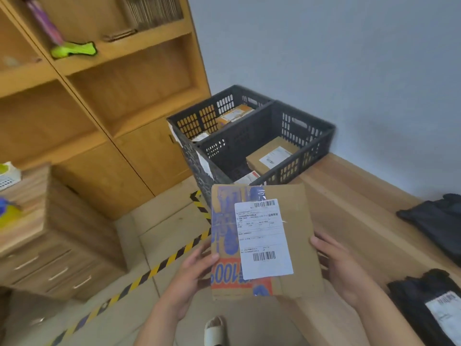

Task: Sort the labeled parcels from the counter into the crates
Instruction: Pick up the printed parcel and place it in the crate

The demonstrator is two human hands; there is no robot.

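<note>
At the pale wooden counter (349, 196), my left hand (192, 273) and right hand (341, 265) clasp the flat brown cardboard parcel (294, 211) by its nine and three o'clock edges; it looks stiff and light. Black slotted crates (249, 131) sit at twelve o'clock.

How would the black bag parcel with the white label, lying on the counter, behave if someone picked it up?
The black bag parcel looks wrinkled and soft-sided, so it would probably sag rather than stay stiff. Its plastic skin may be slippery. It lies flat on the counter, so rolling seems unlikely.
</note>
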